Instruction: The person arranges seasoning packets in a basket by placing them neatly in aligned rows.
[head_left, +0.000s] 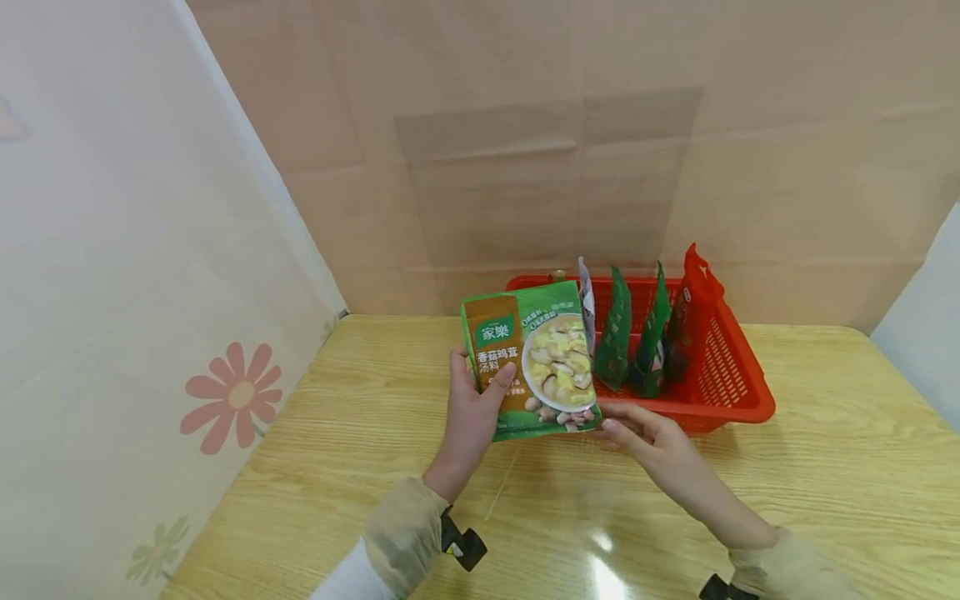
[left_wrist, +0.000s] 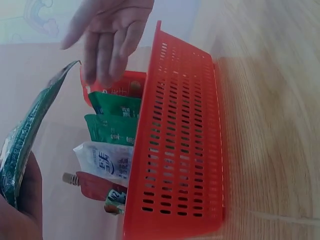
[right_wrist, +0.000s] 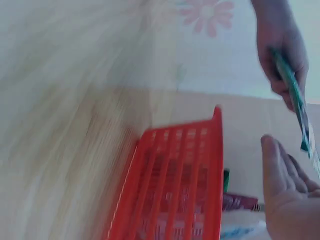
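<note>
My left hand grips a green and brown soup-mix packet by its left side, thumb across the front. The packet's face shows a bowl of soup, and it is held up in front of the red basket. Near the packet's lower right corner is my right hand, its fingers extended and holding nothing. In the right wrist view, a gap shows between this right hand and the packet. The left wrist view has the packet nearly edge-on beside the basket.
Standing in the basket are two green pouches, a red pouch, a white pouch and a dark red pouch with a spout. The basket sits on a wooden table close to the back wall.
</note>
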